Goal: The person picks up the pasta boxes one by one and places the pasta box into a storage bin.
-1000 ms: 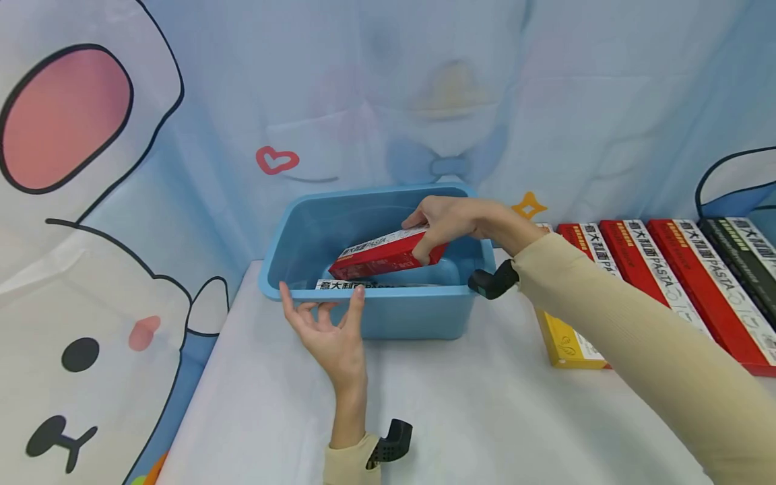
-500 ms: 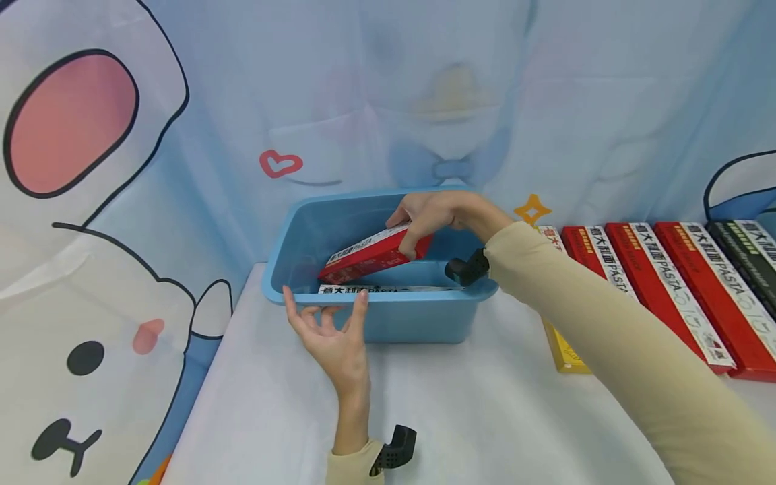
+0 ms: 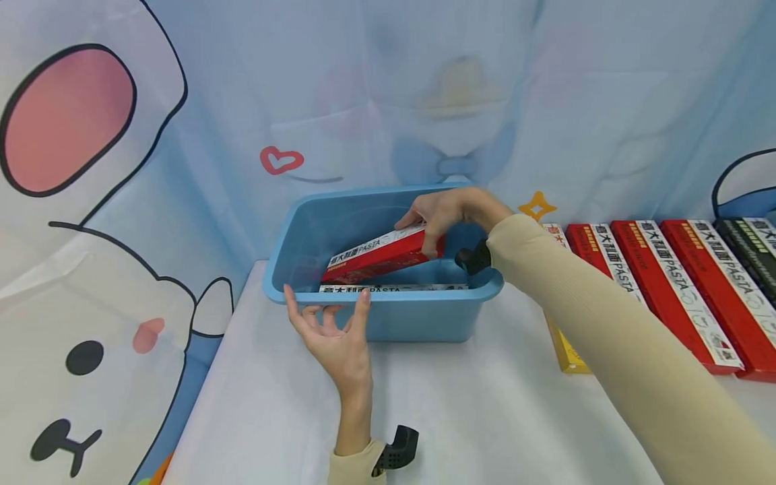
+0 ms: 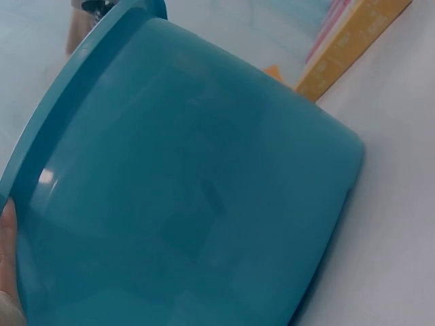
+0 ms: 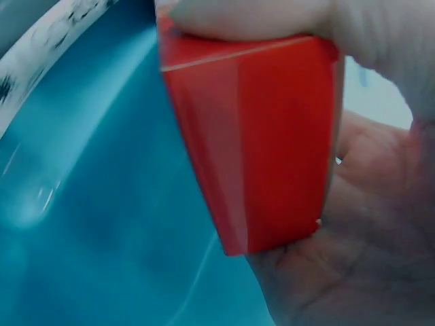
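Observation:
In the head view my right hand [image 3: 451, 212] reaches into a blue plastic bin [image 3: 418, 320] and grips the right end of a red pasta box [image 3: 378, 259]. That box lies at a slant, its right end raised. In the right wrist view its red end panel [image 5: 265, 149] sits between thumb and fingers. Another pasta box [image 3: 418, 287] lies inside along the near wall, with its white lettered side up. My left hand [image 3: 336, 343] holds the bin's near rim at the left, some fingers bent beneath it. The left wrist view shows part of that hand [image 4: 8, 251] against the bin's outer wall.
Right of the bin stands a row of pasta boxes: a yellow one [image 3: 566, 347], several red ones [image 3: 673, 289] and a black one [image 3: 748, 252]. The right forearm passes over part of the row. A printed curtain [image 3: 376, 81] hangs behind the white table [image 3: 461, 404].
My right hand and the red pasta box shift left and deeper into the bin, then slightly back right. The left hand stays at the rim.

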### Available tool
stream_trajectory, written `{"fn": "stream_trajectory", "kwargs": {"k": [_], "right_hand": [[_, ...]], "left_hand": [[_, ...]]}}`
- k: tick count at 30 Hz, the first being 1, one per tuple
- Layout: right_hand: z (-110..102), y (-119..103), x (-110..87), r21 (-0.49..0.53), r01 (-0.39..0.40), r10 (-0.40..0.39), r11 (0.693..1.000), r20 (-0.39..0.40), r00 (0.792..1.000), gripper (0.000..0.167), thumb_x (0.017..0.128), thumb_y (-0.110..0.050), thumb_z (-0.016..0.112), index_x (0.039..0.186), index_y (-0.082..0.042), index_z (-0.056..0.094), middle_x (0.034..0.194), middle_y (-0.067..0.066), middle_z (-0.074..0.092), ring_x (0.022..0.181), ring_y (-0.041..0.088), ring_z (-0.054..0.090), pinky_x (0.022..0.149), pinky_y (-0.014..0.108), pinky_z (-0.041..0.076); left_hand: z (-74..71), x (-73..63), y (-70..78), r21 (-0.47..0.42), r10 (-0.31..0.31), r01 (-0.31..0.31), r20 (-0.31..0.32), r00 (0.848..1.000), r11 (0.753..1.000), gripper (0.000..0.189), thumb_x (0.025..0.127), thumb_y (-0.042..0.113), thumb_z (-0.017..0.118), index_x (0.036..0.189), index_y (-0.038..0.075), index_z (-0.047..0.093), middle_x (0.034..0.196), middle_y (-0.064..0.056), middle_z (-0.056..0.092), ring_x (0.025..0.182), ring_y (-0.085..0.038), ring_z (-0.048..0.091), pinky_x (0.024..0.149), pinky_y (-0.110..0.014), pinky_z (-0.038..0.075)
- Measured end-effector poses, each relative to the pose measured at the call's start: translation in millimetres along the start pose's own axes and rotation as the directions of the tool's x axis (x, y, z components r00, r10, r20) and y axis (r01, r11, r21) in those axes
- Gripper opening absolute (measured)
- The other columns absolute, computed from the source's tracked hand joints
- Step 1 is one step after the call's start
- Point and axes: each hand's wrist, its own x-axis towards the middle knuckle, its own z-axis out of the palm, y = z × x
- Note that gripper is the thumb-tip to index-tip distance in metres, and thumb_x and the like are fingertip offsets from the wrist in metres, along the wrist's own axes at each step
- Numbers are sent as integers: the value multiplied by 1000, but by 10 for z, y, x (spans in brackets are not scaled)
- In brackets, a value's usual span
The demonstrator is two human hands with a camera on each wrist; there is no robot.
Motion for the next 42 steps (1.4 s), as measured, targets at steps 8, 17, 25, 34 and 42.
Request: {"fn": "stream_trajectory", "kwargs": {"k": [8,17,25,34,42], "right_hand": [[28,164,53,-74,-47,47,996,-8,999,92,75,4,81,159,-5,43,145,19,56,123,32,50,80,32,59],[30,226,88,-55,-95,95,994,-6,995,90,78,7,78,159,-8,44,146,20,53,122,34,50,80,34,62],[54,249,116,-38,-108,107,993,-26,994,89,78,11,77,159,-9,45,146,20,54,121,34,52,77,36,64],[84,206,84,-65,-141,139,988,-36,990,86,82,11,78,159,-9,45,147,21,53,125,36,50,81,37,64],[110,174,79,-75,-180,174,981,-70,982,85,81,11,79,158,-8,47,145,21,53,127,38,49,80,39,65]], "left_hand": [[-25,-4,-16,-5,-8,8,-5,1000,1000,111,84,-7,82,168,9,12,114,-7,47,102,-24,59,80,-36,65],[-26,2,-24,4,-9,9,-9,1000,1000,110,84,-7,83,167,8,13,112,-7,46,100,-24,58,78,-33,65],[-36,8,-15,6,-8,8,-7,1000,1000,111,83,-6,83,168,8,12,109,-5,44,99,-23,58,77,-32,65],[-31,23,-29,-3,-3,3,0,1000,1000,112,83,-7,83,168,9,12,107,-4,42,98,-23,58,76,-32,65],[-39,27,-24,4,-2,2,-1,1000,1000,112,83,-8,83,168,8,12,107,-4,43,99,-23,57,77,-32,65]]}}
